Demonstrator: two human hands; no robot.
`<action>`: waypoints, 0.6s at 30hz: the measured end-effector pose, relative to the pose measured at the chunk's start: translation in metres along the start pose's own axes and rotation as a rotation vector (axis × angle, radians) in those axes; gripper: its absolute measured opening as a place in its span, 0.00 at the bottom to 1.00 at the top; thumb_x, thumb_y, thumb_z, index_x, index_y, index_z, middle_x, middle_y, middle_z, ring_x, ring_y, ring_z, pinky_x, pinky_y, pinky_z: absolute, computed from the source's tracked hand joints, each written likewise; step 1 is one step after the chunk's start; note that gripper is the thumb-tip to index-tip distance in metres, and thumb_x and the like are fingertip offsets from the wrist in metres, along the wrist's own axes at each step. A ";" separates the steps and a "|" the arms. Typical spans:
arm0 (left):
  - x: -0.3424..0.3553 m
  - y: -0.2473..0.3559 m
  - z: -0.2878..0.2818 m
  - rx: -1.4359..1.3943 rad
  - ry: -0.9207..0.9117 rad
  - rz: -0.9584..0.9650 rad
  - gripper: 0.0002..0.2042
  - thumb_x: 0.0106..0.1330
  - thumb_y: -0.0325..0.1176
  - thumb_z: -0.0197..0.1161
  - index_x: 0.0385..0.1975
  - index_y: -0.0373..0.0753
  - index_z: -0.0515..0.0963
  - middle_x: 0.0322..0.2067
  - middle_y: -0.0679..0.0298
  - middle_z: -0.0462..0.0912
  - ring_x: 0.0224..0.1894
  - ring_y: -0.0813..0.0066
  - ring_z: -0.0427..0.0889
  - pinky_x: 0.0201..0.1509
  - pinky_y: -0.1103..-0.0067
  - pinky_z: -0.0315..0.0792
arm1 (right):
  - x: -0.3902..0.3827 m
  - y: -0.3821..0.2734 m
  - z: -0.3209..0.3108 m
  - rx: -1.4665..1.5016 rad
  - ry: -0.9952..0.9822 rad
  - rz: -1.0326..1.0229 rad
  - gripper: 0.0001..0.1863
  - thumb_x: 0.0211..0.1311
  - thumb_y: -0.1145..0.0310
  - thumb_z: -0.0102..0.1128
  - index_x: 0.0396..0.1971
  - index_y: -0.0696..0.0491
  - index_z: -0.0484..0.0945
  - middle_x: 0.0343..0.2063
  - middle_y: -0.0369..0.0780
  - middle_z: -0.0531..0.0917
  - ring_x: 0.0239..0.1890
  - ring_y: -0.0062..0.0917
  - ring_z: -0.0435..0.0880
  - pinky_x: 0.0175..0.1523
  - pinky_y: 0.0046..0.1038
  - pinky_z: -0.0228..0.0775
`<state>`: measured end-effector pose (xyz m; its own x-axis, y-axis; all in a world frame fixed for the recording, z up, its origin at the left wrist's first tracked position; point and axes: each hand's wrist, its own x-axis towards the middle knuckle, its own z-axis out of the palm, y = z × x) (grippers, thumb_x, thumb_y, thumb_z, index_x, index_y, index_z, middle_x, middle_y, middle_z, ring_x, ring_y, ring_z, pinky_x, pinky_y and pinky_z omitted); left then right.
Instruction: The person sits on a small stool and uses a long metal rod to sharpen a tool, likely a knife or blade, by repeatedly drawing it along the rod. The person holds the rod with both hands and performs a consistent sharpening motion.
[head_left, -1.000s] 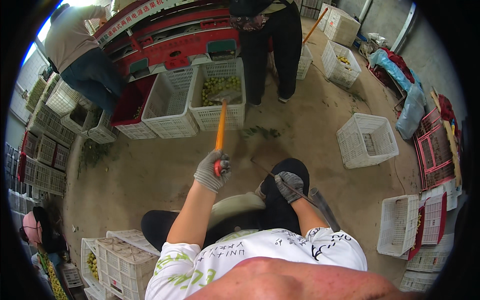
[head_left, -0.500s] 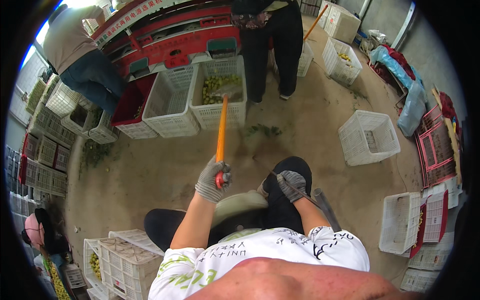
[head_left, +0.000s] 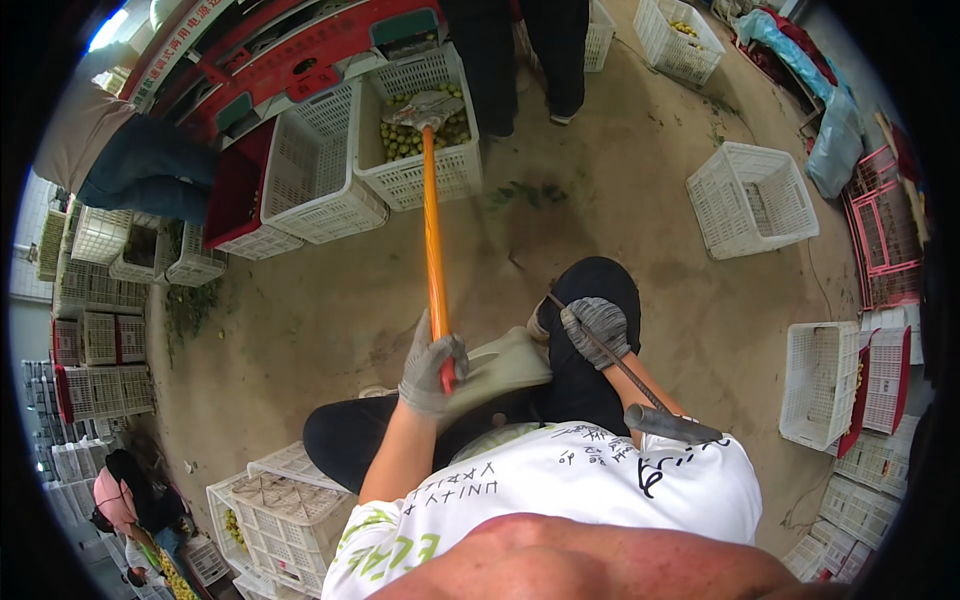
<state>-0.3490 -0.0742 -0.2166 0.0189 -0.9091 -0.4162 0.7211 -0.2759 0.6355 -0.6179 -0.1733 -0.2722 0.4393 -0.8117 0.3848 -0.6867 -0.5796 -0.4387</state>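
My left hand [head_left: 430,375], in a grey glove, is closed around the lower end of a long orange pole [head_left: 433,240]. The pole's pale, flattish head [head_left: 424,109] is over round yellow-green fruit [head_left: 400,146] in a white plastic crate [head_left: 425,187]. I cannot tell whether the head touches the fruit. Against my bent right knee, my gloved right hand [head_left: 598,330] grips a thin dark metal rod [head_left: 640,383]. At the rod's near end, a thick grey tube [head_left: 675,427] lies across my shirt.
Beside the fruit crate stand a white crate [head_left: 320,165] and a red-lined crate [head_left: 240,185], below a red machine [head_left: 290,70]. One person's dark-trousered legs [head_left: 550,60] stand behind; another person [head_left: 130,150] is at left. Another white crate [head_left: 750,200] is on the floor at right.
The surroundings have shifted upward in view. The pole's head sits farther back over the fruit crate. The grey tube has swung flatter across my shirt; both hands keep their grips.
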 end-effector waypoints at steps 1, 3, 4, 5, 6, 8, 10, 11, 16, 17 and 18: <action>0.013 0.003 -0.005 0.016 0.014 0.002 0.36 0.57 0.26 0.55 0.67 0.47 0.50 0.22 0.61 0.72 0.14 0.73 0.72 0.15 0.80 0.67 | 0.000 0.000 0.000 -0.011 0.002 -0.007 0.12 0.56 0.60 0.55 0.18 0.50 0.75 0.18 0.42 0.77 0.24 0.37 0.78 0.30 0.37 0.70; 0.033 0.010 -0.017 0.039 -0.033 0.019 0.35 0.57 0.25 0.55 0.66 0.46 0.50 0.21 0.61 0.72 0.14 0.72 0.72 0.16 0.80 0.68 | 0.001 0.000 0.000 -0.017 0.012 -0.020 0.12 0.56 0.60 0.55 0.18 0.50 0.75 0.18 0.41 0.77 0.24 0.37 0.78 0.30 0.37 0.70; 0.044 0.015 -0.024 0.057 0.015 -0.013 0.35 0.57 0.25 0.54 0.66 0.47 0.50 0.21 0.61 0.72 0.15 0.73 0.72 0.16 0.80 0.68 | 0.001 0.001 0.000 -0.010 0.018 -0.024 0.12 0.56 0.60 0.55 0.18 0.50 0.75 0.18 0.41 0.76 0.24 0.36 0.78 0.30 0.37 0.70; 0.057 0.020 -0.030 0.061 0.017 -0.029 0.35 0.57 0.26 0.54 0.66 0.47 0.50 0.22 0.62 0.72 0.15 0.73 0.72 0.16 0.79 0.68 | 0.001 0.001 0.000 -0.001 0.046 -0.033 0.12 0.56 0.60 0.56 0.18 0.50 0.75 0.18 0.41 0.76 0.24 0.36 0.78 0.30 0.37 0.70; 0.066 0.023 -0.036 0.058 0.016 -0.040 0.35 0.57 0.26 0.54 0.66 0.47 0.50 0.22 0.62 0.72 0.15 0.73 0.72 0.16 0.79 0.69 | 0.001 0.001 0.000 -0.007 0.020 -0.024 0.12 0.56 0.61 0.56 0.18 0.50 0.75 0.18 0.41 0.76 0.24 0.36 0.78 0.30 0.37 0.70; 0.078 0.027 -0.046 -0.081 -0.022 -0.076 0.24 0.60 0.31 0.59 0.57 0.48 0.61 0.25 0.62 0.74 0.19 0.73 0.75 0.17 0.76 0.71 | 0.001 0.001 0.001 -0.019 0.028 -0.026 0.11 0.56 0.61 0.56 0.18 0.50 0.75 0.18 0.41 0.76 0.24 0.36 0.78 0.30 0.37 0.69; 0.086 0.024 -0.049 -0.243 0.043 -0.127 0.19 0.61 0.34 0.60 0.51 0.48 0.65 0.26 0.63 0.75 0.19 0.72 0.75 0.17 0.77 0.70 | 0.001 0.001 0.002 -0.019 0.013 -0.020 0.11 0.56 0.61 0.56 0.18 0.50 0.75 0.18 0.41 0.76 0.24 0.36 0.78 0.30 0.37 0.69; 0.088 0.022 -0.049 -0.238 0.030 -0.129 0.16 0.61 0.35 0.60 0.48 0.48 0.66 0.26 0.63 0.75 0.20 0.72 0.75 0.17 0.77 0.70 | 0.001 0.001 0.002 -0.026 0.009 -0.026 0.11 0.56 0.61 0.55 0.18 0.50 0.75 0.18 0.41 0.76 0.24 0.36 0.78 0.29 0.37 0.69; 0.079 0.014 -0.039 -0.179 0.141 -0.163 0.11 0.61 0.36 0.61 0.41 0.48 0.69 0.27 0.64 0.75 0.20 0.73 0.74 0.18 0.77 0.69 | 0.000 0.002 0.002 -0.022 -0.003 -0.011 0.12 0.57 0.61 0.55 0.18 0.50 0.75 0.18 0.41 0.76 0.24 0.37 0.77 0.29 0.37 0.69; 0.076 0.015 -0.036 -0.177 0.161 -0.171 0.11 0.61 0.36 0.60 0.41 0.48 0.69 0.26 0.64 0.75 0.19 0.74 0.74 0.17 0.78 0.69 | 0.000 0.002 0.002 -0.029 0.003 -0.014 0.12 0.57 0.60 0.54 0.18 0.50 0.75 0.18 0.41 0.76 0.24 0.37 0.77 0.29 0.37 0.69; 0.072 0.017 -0.034 -0.180 0.164 -0.171 0.11 0.62 0.36 0.60 0.41 0.48 0.69 0.26 0.65 0.75 0.19 0.75 0.73 0.17 0.78 0.68 | 0.000 0.001 0.001 -0.023 -0.001 -0.011 0.12 0.57 0.60 0.54 0.19 0.50 0.75 0.18 0.41 0.76 0.24 0.37 0.77 0.29 0.37 0.69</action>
<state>-0.3124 -0.1335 -0.2575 -0.0126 -0.7873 -0.6165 0.8342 -0.3482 0.4276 -0.6179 -0.1743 -0.2739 0.4476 -0.8056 0.3882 -0.6952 -0.5865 -0.4156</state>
